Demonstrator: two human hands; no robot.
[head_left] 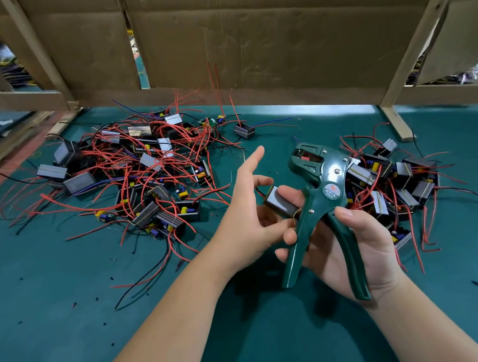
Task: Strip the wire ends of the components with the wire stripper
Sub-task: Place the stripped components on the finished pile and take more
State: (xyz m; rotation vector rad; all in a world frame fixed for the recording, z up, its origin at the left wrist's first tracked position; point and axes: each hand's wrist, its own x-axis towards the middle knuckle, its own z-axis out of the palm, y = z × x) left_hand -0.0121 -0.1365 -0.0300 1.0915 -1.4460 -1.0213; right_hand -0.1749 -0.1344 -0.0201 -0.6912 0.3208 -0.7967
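Green-handled wire stripper (317, 190) being gripped by right hand (366, 247); left hand (245, 224) holding one grey box component (278, 203); red-wired heaps (143, 172) probably awaiting stripping.

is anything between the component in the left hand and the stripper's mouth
Nothing visible does. The component sits in the left hand right beside the wire stripper, which the right hand holds; the tool's head rises just above the component.

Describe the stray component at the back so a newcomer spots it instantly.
On the green mat, look in front of the cardboard wall, right of the big left pile. The stray component sits alone there, trailing one blue and one red wire rightward, untangled from either heap.
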